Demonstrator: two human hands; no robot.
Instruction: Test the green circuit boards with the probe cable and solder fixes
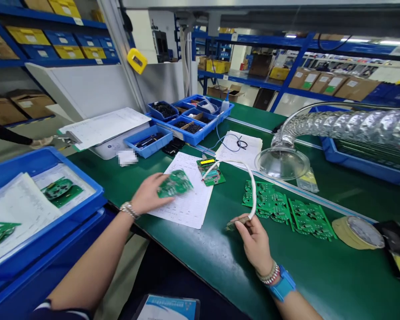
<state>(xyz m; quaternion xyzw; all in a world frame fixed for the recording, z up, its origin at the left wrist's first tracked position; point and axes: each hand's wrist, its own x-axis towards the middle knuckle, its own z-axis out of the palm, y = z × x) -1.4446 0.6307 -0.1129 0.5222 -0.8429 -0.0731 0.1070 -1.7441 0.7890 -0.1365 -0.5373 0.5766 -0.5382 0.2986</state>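
My left hand [150, 193] grips the edge of a green circuit board [175, 183] just above a handwritten paper sheet [183, 193]. My right hand [253, 242] pinches the end of a white sheathed cable [252, 186], and its connector end [238, 223] pokes out past my fingers. The cable arcs up to a small green board with a yellow display [210, 171]. Right of the paper, panels of green circuit boards [268, 202] lie on the green mat bench [320, 271], close to my right hand.
Blue trays of dark parts [190, 120] stand at the bench's back. A blue bin holding boards and papers [36, 195] is at my left. A glass lamp with a foil duct [340, 126] hangs at right, above a tape roll [358, 233]. Another person's sleeved arm [6, 135] reaches in far left.
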